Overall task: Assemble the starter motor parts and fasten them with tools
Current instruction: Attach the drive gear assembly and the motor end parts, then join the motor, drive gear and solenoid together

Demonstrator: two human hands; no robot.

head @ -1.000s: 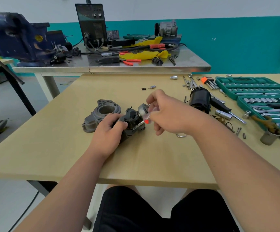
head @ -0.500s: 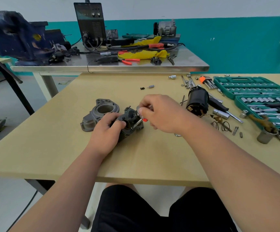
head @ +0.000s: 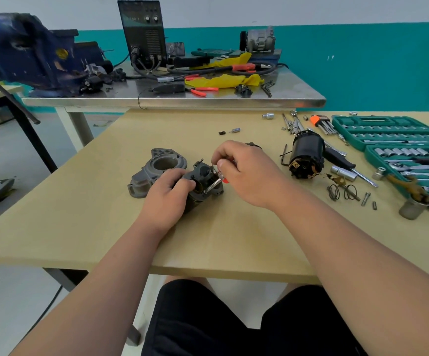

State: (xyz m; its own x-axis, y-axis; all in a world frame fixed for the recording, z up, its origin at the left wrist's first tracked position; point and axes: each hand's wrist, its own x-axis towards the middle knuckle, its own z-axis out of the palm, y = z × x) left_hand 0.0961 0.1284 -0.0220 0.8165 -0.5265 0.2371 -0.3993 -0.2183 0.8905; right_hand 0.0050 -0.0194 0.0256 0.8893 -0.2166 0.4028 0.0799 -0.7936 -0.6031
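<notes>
A mechanical workshop: a blue bench vise [head: 28, 52] and a welding machine [head: 145, 32] stand on a steel-topped bench [head: 172, 102] beyond the left hand [head: 166, 199], while open green socket sets [head: 387, 132] and hex keys [head: 322, 123] lie right of the right hand [head: 249, 173] on a wooden table [head: 105, 227].

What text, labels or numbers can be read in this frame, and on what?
None can be read with certainty.
Black machine on the steel bench: pale marks beside its knobs, too blurred.
Blue vise: yellow badge, too blurred.
Green socket set: no legible print.
</notes>
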